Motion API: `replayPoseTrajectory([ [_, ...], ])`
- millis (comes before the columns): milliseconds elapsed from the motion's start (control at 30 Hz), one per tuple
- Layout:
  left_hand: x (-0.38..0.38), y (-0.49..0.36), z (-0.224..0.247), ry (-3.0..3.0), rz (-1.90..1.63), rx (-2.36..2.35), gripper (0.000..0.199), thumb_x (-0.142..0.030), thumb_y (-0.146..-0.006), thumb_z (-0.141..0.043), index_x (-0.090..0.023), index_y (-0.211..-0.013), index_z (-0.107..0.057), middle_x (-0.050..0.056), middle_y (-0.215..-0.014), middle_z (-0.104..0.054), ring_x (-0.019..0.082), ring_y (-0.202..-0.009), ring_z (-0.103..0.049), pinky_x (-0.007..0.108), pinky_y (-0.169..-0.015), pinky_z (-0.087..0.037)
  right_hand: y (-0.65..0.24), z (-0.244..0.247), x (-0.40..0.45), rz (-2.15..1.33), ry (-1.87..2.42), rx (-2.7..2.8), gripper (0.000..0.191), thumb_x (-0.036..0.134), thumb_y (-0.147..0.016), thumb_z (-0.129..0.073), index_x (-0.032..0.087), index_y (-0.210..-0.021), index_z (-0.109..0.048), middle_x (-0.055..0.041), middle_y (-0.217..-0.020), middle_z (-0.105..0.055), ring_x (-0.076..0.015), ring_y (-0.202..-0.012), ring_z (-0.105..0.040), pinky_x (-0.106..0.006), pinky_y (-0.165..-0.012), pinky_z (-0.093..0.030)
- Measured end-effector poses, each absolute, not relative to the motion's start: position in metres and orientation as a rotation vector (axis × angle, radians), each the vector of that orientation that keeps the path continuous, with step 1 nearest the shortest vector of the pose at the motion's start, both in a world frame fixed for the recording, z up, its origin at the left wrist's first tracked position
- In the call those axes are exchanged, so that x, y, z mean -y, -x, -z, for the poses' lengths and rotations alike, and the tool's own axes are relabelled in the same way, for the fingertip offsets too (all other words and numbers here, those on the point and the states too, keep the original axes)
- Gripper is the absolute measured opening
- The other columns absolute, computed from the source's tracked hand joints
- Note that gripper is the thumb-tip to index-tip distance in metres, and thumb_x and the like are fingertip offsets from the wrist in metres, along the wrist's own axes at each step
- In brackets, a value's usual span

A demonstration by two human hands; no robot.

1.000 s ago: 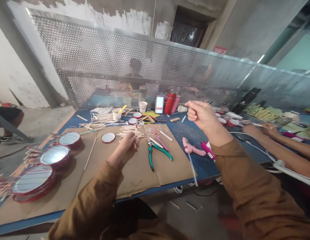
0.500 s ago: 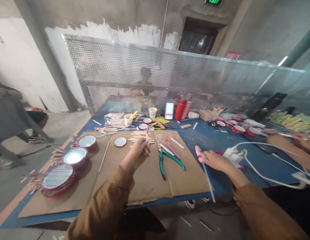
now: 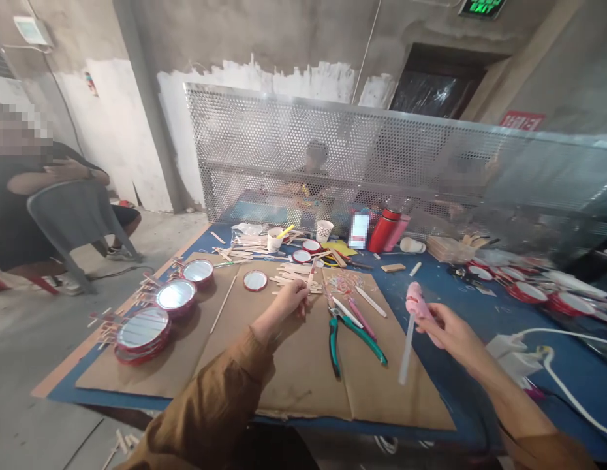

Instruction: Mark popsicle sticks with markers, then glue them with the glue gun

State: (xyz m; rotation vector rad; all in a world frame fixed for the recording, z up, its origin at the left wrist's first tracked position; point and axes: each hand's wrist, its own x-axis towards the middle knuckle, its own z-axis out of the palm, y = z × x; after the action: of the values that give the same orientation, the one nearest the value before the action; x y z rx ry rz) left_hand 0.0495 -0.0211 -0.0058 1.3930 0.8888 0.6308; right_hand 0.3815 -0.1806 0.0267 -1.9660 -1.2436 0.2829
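My left hand pinches a small wooden stick upright over the cardboard sheet. In my right hand is a pink hot glue gun, with a long translucent glue stick hanging from it. Between the hands lie teal-handled pliers, a pink pen-like stick and a white stick. Beyond my left hand is a pile of flat wooden sticks. A single red-rimmed round disc rests to its left.
Stacked red-rimmed drums with sticks line the left side. Paper cups, a phone and a red bottle stand before a perforated metal screen. White cables lie at right. A person sits on a grey chair.
The view has swung left, so a seated person shows more fully. My right hand has brought the glue gun inward, its glue stick now over the cardboard. My left hand still holds the wooden stick.
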Motion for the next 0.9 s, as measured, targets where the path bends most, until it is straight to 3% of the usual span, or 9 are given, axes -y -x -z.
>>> replayPoseTrajectory([
  [67,0.022,-0.049,0.005,-1.420,-0.630,-0.927,0.017,-0.021,-0.097,-0.046,-0.019,-0.081,-0.044,-0.007,-0.057,-0.056,0.005,-0.034,-0.049,0.017,-0.036,-0.032,-0.357,-0.035,0.171,-0.564,1.704,1.065,0.057,0.063,-0.056,-0.082,0.019,-0.089,-0.067,-0.0062,-0.072,-0.072,-0.0237,-0.065,-0.069,-0.031,-0.056,-0.051],
  [167,0.025,-0.047,0.003,-1.413,-0.637,-0.925,0.016,-0.023,-0.097,-0.048,-0.018,-0.082,-0.046,-0.004,-0.060,-0.059,0.007,-0.037,-0.052,0.018,-0.038,-0.035,-0.315,-0.045,0.152,-0.815,1.353,0.851,0.055,0.056,-0.054,-0.090,0.019,-0.090,-0.069,-0.0048,-0.083,-0.072,-0.0182,-0.063,-0.065,-0.028,-0.052,-0.049],
  [333,0.028,-0.046,0.001,-1.331,-0.628,-0.899,0.011,-0.020,-0.093,-0.052,-0.017,-0.084,-0.048,-0.002,-0.070,-0.063,0.006,-0.039,-0.056,0.018,-0.040,-0.040,-0.252,-0.044,0.124,-1.071,1.062,0.826,0.046,0.052,-0.062,-0.089,0.017,-0.087,-0.072,-0.0038,-0.077,-0.068,-0.0148,-0.062,-0.061,-0.025,-0.050,-0.048],
  [600,0.019,-0.050,0.013,-1.312,-0.625,-0.888,0.012,-0.021,-0.088,-0.058,-0.015,-0.080,-0.051,0.002,-0.078,-0.066,0.009,-0.042,-0.059,0.021,-0.043,-0.046,-0.217,-0.015,0.115,-1.054,1.092,0.991,0.050,0.061,-0.063,-0.085,0.017,-0.080,-0.069,-0.0026,-0.067,-0.064,-0.0116,-0.050,-0.053,-0.024,-0.043,-0.039],
  [900,0.018,-0.050,0.015,-1.361,-0.545,-0.881,0.008,-0.017,-0.088,-0.052,-0.016,-0.081,-0.049,0.002,-0.079,-0.068,0.008,-0.045,-0.061,0.018,-0.045,-0.045,-0.204,-0.010,0.122,-1.064,1.134,0.961,0.043,0.056,-0.068,-0.084,0.017,-0.082,-0.073,-0.0042,-0.073,-0.068,-0.0134,-0.058,-0.057,-0.025,-0.049,-0.043],
])
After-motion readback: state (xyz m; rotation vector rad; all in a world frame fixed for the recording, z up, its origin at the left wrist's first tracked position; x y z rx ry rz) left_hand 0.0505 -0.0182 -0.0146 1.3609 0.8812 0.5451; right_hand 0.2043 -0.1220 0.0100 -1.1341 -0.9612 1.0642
